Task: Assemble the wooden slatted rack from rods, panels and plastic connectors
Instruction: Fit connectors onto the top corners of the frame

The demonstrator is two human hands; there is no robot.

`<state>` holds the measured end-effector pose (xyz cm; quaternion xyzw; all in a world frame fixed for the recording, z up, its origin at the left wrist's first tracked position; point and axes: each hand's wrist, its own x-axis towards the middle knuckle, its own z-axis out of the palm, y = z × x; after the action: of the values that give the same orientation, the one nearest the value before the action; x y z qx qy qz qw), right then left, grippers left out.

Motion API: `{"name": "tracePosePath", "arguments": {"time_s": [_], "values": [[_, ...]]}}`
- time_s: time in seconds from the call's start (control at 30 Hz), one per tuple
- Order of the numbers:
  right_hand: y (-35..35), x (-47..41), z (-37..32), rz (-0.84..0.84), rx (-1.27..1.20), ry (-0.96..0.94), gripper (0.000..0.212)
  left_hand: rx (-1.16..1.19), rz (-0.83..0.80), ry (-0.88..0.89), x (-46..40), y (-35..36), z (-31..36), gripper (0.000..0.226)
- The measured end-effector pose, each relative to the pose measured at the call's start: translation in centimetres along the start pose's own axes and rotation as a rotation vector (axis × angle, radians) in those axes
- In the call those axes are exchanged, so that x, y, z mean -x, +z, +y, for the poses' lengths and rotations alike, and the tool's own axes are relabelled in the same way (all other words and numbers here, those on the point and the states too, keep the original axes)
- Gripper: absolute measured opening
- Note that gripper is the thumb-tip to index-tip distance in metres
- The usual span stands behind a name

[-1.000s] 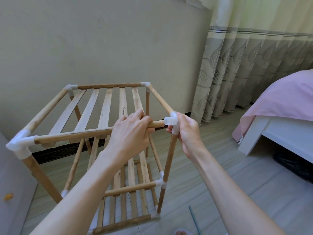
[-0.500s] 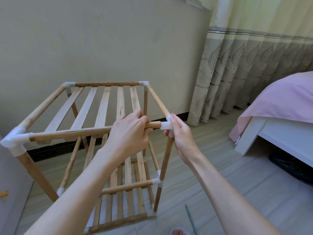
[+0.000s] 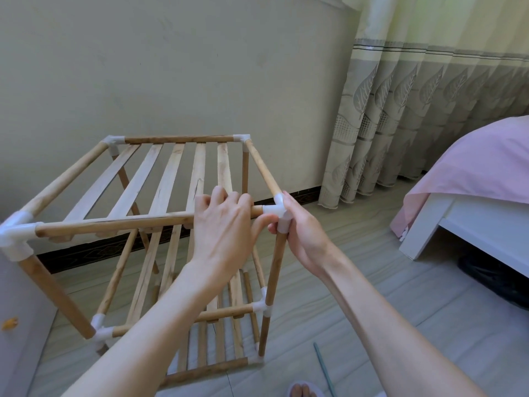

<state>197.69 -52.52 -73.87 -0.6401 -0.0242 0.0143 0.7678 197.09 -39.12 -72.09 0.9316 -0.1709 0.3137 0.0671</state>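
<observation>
- Rack (image 3: 160,224): stands on the floor (image 3: 372,282) by the wall (image 3: 200,67), three slatted tiers, top frame at hand height. Risk: a sideways shove at the near right corner could rack the whole frame and loosen joints lower down.
- Top panel (image 3: 171,179): slats run from the far rod to the front rod. Risk: if the front rod twists, the slat ends may slip out of line.
- Front rod (image 3: 120,224): left end in the near left connector (image 3: 17,233), right end at the mouth of the corner connector. How deep it sits cannot be told. Risk: angled entry could jam it or leave it half seated.
- Right post (image 3: 276,270): runs down from the corner. Risk: downward pressure may bow it or pop it from the connector below.
- Left hand (image 3: 223,227): fingers curled over the front rod near its right end, thumb beneath. Risk: pinched skin between rod and socket.
- Right hand (image 3: 300,233): fingers wrapped round the corner connector (image 3: 276,210). Risk: if the grip slips, the plastic could spring off its rods.
</observation>
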Motion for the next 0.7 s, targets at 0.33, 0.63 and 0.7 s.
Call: {"name": "tracePosePath", "arguments": {"time_s": [0.33,0.63,0.7], "values": [[1.4,0.3,-0.6,-0.038,0.156,0.017,0.024,0.113,-0.044,-0.07,0.6,0.6,0.1,0.022],[1.3,0.0,-0.7,0.085,0.109,0.061,0.04,0.193,-0.143,0.077,0.0,-2.3,-4.4,0.034],[1.5,-0.3,-0.9,0.125,0.155,0.015,0.031,0.219,-0.171,0.038,0.3,-2.6,-6.0,0.032]]}}
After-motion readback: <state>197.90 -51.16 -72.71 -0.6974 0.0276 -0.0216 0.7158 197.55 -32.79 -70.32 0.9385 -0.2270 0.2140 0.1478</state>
